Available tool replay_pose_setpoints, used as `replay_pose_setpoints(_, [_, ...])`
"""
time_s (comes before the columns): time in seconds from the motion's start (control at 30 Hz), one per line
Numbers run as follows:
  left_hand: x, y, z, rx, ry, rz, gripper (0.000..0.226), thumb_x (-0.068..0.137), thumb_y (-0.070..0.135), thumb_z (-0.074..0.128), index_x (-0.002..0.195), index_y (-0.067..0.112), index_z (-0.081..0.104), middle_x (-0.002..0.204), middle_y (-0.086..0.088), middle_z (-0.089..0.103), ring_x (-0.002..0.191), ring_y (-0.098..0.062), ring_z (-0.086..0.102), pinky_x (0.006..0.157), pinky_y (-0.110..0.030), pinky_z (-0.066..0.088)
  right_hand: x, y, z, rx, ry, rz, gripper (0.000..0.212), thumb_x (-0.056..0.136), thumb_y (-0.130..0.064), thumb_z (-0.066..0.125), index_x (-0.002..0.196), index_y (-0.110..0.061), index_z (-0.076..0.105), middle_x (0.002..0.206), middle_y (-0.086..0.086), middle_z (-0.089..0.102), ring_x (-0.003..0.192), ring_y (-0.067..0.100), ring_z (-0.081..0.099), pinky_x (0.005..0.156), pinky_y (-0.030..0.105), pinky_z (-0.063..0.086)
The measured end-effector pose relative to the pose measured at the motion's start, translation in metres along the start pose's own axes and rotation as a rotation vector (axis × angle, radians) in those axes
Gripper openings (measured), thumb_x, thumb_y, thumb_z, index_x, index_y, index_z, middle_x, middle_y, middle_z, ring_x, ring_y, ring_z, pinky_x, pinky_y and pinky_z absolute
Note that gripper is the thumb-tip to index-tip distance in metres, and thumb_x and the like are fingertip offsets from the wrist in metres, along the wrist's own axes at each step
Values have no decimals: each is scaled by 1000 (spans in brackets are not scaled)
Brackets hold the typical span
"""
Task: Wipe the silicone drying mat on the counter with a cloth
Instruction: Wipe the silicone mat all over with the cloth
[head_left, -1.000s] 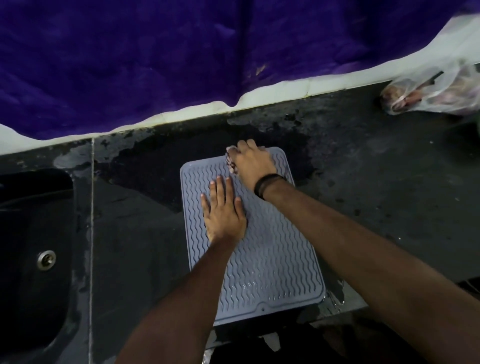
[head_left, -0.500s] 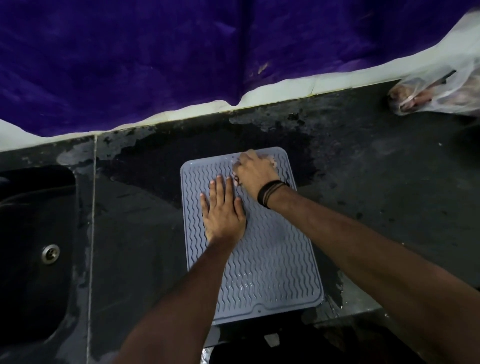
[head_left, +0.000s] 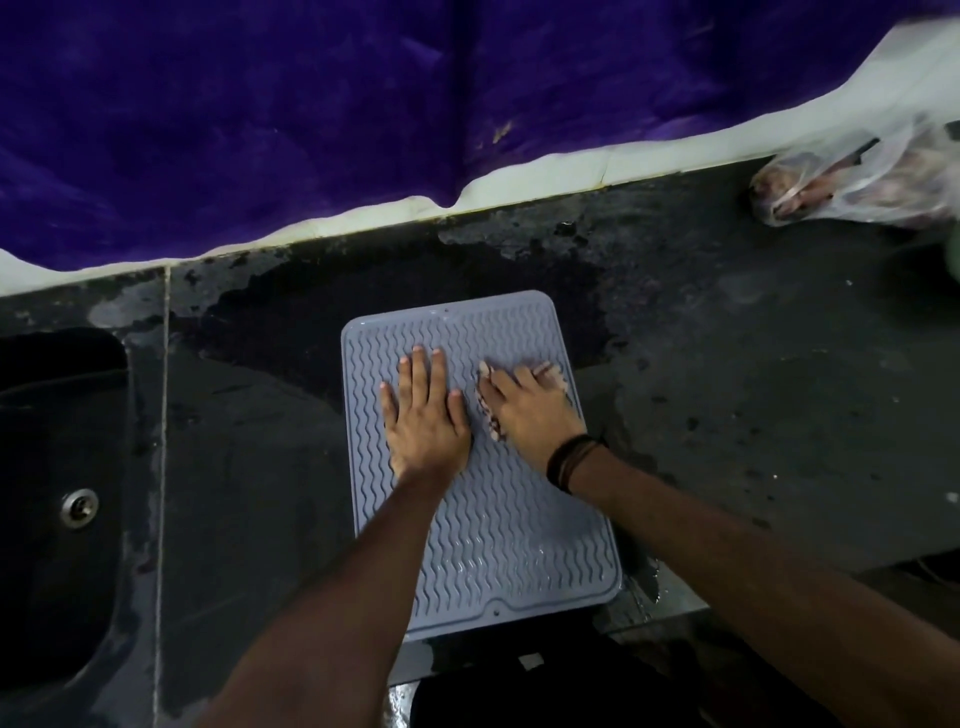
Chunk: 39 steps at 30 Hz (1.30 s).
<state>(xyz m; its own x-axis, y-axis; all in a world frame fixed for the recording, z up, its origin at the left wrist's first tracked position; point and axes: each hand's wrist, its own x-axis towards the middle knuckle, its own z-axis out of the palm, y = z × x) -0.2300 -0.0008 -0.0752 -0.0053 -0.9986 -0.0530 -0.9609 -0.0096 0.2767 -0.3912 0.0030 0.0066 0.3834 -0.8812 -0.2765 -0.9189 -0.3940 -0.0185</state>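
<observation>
— Where was the grey rectangular silicone drying mat (head_left: 498, 525) with wavy ridges?

— Flat on the dark wet stone counter (head_left: 753, 395), right of the black sink (head_left: 57, 493).

— And the hands?

— The left hand (head_left: 423, 413) lay palm-down on it, fingers spread. The right hand (head_left: 527, 408) pressed a crumpled pale patterned cloth (head_left: 488, 410) against the mat's right side, fingers curled over it.

Bare forearms; dark bands (head_left: 571, 462) circle the right wrist.
</observation>
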Motion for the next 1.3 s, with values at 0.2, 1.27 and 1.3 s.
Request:
replay_pose_setpoints(0.2, [1,-1,2,9,3,0,63,105,45,14,163,24,6,171,-2,2,157,-19,-1,125,-47,-5,-29,-6,-4,103,-62,9,53,93,-18,49,144,-12,40,149,7,37,131,30,37,100,48,42])
replay_pose_setpoints(1.27, [2,-1,4,15,2,-17,67,104,61,12,163,31,2,171,3,-1,157,-15,-6,126,-48,-6,66,52,-32,34,9,348,46,88,-13,54,133,-8,45,133,15,44,122,35,40,84,50,45])
replay_pose_setpoints(1.3, [2,-1,4,20,1,-19,66,104,61,12,163,31,2,171,4,-1,157,-15,-7,126,-48,-6,67,58,-26,22,0,336,47,88,-14,55,134,-8,45,133,15,45,121,35,40,86,51,44])
